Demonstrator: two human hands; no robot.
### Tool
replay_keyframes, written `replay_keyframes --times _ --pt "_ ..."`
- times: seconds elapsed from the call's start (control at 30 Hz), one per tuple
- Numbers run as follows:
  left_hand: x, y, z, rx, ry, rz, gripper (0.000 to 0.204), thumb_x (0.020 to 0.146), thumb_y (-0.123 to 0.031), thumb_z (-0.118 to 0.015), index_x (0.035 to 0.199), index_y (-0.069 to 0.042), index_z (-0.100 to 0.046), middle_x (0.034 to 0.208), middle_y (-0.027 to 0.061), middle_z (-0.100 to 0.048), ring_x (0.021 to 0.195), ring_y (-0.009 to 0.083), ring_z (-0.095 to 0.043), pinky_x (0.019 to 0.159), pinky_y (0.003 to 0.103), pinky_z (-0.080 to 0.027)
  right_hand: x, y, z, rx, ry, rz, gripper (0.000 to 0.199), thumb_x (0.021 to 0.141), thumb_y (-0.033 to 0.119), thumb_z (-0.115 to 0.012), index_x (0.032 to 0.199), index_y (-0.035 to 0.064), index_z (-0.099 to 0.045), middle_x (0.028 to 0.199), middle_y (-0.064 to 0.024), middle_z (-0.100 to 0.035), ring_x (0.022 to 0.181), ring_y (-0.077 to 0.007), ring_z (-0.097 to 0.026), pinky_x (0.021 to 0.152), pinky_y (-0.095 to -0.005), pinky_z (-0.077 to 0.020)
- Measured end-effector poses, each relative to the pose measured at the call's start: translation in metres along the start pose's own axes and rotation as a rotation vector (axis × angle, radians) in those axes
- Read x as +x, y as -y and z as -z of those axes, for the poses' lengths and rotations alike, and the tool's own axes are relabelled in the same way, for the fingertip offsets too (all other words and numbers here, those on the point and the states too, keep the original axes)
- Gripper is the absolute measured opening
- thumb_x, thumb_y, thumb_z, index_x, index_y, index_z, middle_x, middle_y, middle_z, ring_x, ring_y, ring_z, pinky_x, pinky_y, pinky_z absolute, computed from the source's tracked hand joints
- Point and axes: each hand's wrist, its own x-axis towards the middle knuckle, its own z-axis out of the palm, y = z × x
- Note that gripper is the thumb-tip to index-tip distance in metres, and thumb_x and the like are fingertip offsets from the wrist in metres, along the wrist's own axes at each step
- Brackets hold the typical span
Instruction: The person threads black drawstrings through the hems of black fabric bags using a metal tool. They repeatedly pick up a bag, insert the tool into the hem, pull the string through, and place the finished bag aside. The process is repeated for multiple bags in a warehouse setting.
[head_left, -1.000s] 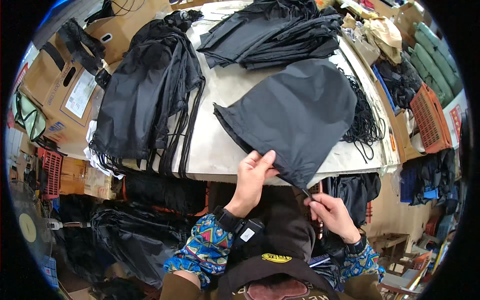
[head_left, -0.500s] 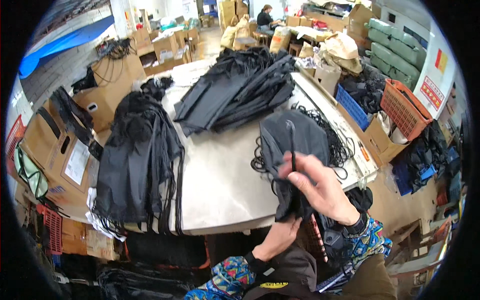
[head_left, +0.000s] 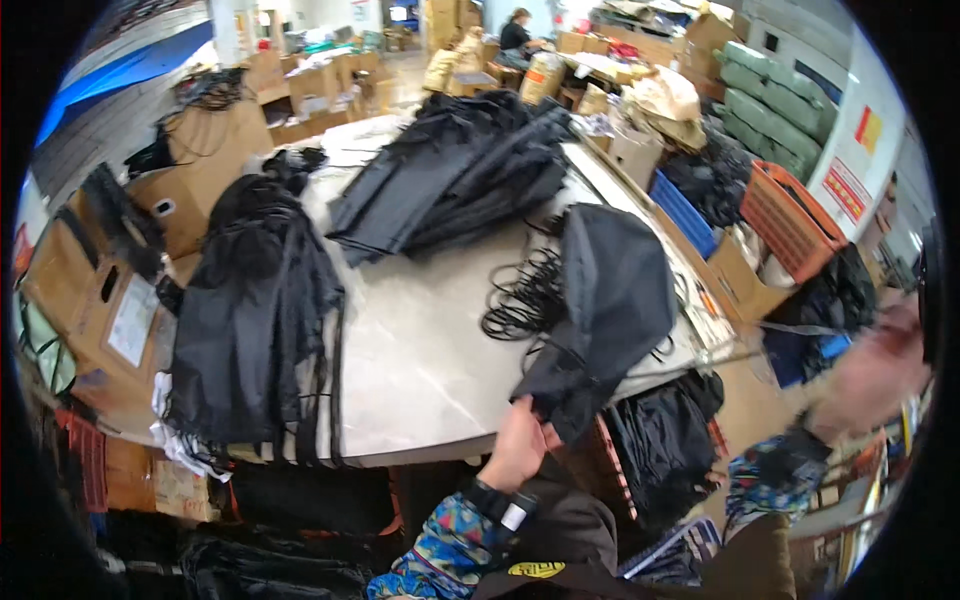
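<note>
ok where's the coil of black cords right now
In the head view the coil of black cords lies on the pale table, right of centre, just left of the black bag that the left hand grips at its lower corner.

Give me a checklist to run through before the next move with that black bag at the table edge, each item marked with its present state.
1. Left hand grips the black bag at its near corner: ok.
2. Right hand steady: not ok, it is a raised blur at the right.
3. Whether the right hand holds anything: cannot tell.
4. Bag lying flat: not ok, its near end overhangs the table edge.
5. Loose black cords apart from the bag: not ok, they lie against it.
</note>
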Motion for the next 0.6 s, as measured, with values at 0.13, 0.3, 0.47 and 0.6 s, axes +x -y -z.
replay_keyframes --times 0.13,0.3,0.47,0.6 --pt "-0.011 -0.024 0.015 -0.028 0.148 0.037 0.047 0.095 -0.047 -0.046 0.111 -0.004 -0.053 0.105 0.0098 -0.061 0.097 0.0259 -0.061 0.084 0.041 -0.05 -0.126 -0.018 -0.061 -0.394 0.5 -0.209 0.024 0.082 -0.011 -0.051 0.102 0.0 -0.058 0.088 -0.0094 -0.061 0.071 -0.0166 -0.055 0.064 -0.0266 -0.0458" --pt "-0.071 -0.069 0.003 1.295 -0.319 -0.274 0.041 0.093 -0.027 -0.056 0.121 0.003 -0.05 0.11 0.0137 -0.06 0.078 0.0145 -0.061 0.065 0.025 -0.049 -0.164 -0.02 -0.059 -0.342 0.823 -0.497 0.016 0.091 0.004 -0.055 0.105 0.0024 -0.061 0.091 -0.0106 -0.063 0.079 -0.0186 -0.06 0.071 -0.0265 -0.0473" --pt "-0.057 -0.041 -0.051 1.501 0.1 -1.128 0.051 0.082 -0.009 -0.065 0.129 -0.004 -0.047 0.103 0.0135 -0.059 0.074 0.0227 -0.061 0.063 0.032 -0.049 -0.173 -0.007 -0.076 0.09 1.033 -0.887 0.022 0.095 0.014 -0.052 0.112 0.0015 -0.061 0.081 -0.0064 -0.053 0.073 -0.0157 -0.053 0.069 -0.0259 -0.0441" --pt "-0.038 -0.043 -0.017 1.704 0.101 -1.145 0.02 0.085 -0.011 -0.062 0.102 0.0 -0.063 0.081 0.0128 -0.064 0.072 0.0296 -0.063 0.063 0.035 -0.05 -0.167 -0.005 -0.072 0.27 0.989 -1.076 0.024 0.096 0.01 -0.049 0.117 0.0004 -0.057 0.082 -0.0063 -0.051 0.065 -0.0127 -0.052 0.061 -0.0228 -0.0429"
